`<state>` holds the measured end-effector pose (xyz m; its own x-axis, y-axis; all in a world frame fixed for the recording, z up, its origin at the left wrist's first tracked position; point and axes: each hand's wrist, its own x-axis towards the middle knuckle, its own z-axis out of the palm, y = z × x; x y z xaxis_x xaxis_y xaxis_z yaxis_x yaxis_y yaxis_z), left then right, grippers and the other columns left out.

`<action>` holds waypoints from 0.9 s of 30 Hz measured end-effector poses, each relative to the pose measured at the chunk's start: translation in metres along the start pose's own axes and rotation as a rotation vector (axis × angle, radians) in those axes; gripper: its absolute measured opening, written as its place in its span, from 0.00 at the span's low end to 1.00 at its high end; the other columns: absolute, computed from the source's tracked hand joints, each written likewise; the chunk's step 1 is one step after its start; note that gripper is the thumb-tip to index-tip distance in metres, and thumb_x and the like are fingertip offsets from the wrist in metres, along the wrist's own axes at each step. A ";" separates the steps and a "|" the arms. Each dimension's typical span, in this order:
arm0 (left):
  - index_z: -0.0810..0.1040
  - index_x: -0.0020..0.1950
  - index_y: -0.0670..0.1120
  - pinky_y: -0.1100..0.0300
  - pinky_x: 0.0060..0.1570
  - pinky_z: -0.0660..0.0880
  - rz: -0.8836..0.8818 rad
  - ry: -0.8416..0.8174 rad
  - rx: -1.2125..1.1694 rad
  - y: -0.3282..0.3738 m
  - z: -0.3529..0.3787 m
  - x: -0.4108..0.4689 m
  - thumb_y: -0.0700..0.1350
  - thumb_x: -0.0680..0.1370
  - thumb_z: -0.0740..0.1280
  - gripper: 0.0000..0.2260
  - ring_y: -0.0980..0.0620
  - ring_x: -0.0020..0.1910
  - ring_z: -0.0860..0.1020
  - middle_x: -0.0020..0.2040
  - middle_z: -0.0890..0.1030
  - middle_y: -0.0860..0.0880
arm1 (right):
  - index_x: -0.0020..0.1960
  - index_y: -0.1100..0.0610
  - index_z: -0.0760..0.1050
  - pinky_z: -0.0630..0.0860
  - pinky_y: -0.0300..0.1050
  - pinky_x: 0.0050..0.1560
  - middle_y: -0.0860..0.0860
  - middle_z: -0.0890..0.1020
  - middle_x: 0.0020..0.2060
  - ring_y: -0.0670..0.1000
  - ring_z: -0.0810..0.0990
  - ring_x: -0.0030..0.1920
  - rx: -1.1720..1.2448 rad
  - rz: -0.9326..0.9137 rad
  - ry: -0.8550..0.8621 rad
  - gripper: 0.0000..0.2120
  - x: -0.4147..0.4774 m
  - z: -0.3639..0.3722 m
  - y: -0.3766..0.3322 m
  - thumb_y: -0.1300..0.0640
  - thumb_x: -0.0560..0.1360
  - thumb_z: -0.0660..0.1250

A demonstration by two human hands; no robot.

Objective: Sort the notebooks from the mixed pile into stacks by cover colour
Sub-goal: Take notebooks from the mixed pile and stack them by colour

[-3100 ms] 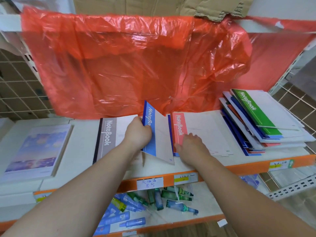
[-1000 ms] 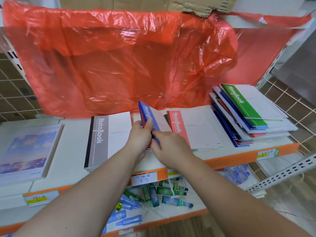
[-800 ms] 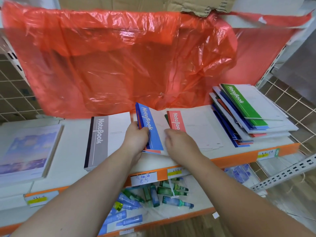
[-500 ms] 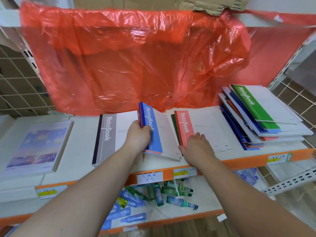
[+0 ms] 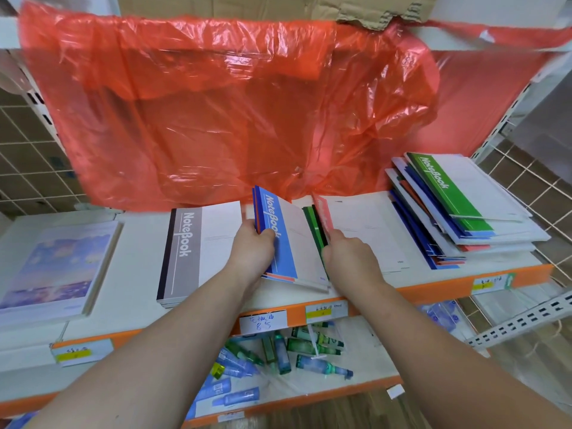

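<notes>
Since approx. half a sec ago the right hand (image 5: pixel 349 258) has gone from lying flat on the pink notebook (image 5: pixel 323 212) to tipping its spine edge up, baring a green notebook (image 5: pixel 312 222) under it. Red plastic sheet (image 5: pixel 232 113) hangs behind the shelf (image 5: pixel 133 243). Mixed pile (image 5: pixel 483 224) sits at the shelf's right end. Grey stack (image 5: pixel 192 252) lies flat, left of centre. Left hand (image 5: pixel 252 252), thumb in front & fingers behind, grips the blue notebooks (image 5: pixel 278 236), tilted on edge betw. grey stack & pink notebook. Right fingers curled, pinching the pink cover.
</notes>
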<state>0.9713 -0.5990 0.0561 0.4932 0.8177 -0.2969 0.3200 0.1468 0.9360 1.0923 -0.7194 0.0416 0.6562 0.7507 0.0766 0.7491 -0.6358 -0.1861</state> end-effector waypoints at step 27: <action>0.73 0.60 0.58 0.49 0.55 0.80 0.152 -0.187 -0.123 0.006 0.036 0.017 0.40 0.82 0.63 0.14 0.52 0.52 0.83 0.57 0.83 0.49 | 0.64 0.53 0.75 0.71 0.25 0.36 0.40 0.79 0.48 0.36 0.77 0.46 1.060 0.284 -0.030 0.13 0.016 -0.016 0.039 0.53 0.82 0.61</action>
<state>1.0106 -0.6040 0.0496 0.6729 0.7198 -0.1703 0.1361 0.1058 0.9850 1.1331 -0.7354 0.0514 0.7792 0.6145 -0.1232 0.1034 -0.3199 -0.9418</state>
